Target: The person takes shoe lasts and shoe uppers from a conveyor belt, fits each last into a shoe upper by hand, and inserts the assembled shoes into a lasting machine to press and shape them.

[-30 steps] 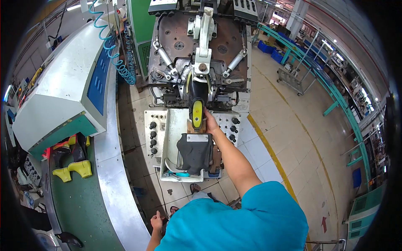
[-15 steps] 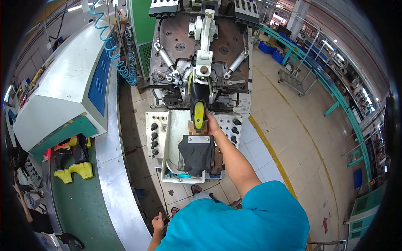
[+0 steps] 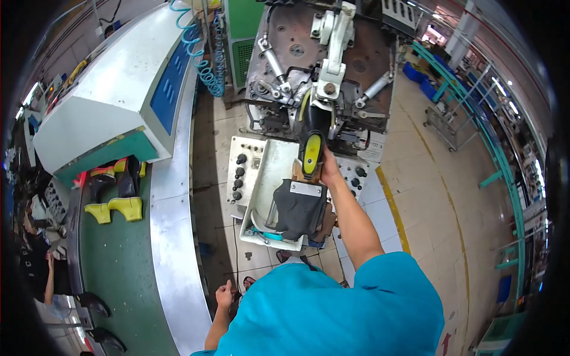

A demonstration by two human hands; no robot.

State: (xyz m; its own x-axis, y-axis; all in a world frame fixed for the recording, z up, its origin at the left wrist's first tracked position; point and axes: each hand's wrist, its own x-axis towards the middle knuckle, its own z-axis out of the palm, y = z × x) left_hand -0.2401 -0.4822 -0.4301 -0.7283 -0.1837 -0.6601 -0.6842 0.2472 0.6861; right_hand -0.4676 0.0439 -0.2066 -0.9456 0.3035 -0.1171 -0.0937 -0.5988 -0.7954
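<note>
A black shoe upper (image 3: pixel 316 121) on a yellow last (image 3: pixel 312 153) sits sole-side up, its front part in the clamps of the machine (image 3: pixel 297 77). My right hand (image 3: pixel 330 168) wraps the right side of its heel end; the fingers are partly hidden behind it. Below the heel is a brown support, with a dark cloth-like cover (image 3: pixel 297 207) fixed under a metal plate (image 3: pixel 306 188). Low and to the left, away from the machine, my left hand (image 3: pixel 224 295) is curled closed with the thumb up, and nothing shows in it.
A white tray (image 3: pixel 252 204) and knobbed control panels (image 3: pixel 240 169) flank the shoe. On the left, a green conveyor (image 3: pixel 119 261) carries black uppers on yellow lasts (image 3: pixel 124 207) beneath a white machine housing (image 3: pixel 113 89). Another person's arm (image 3: pixel 49 279) is at far left. A trolley (image 3: pixel 442 127) stands right.
The camera view has turned, so the machine and shoe appear farther right and slightly tilted. My right hand stays on the heel, and my left hand remains low and curled.
</note>
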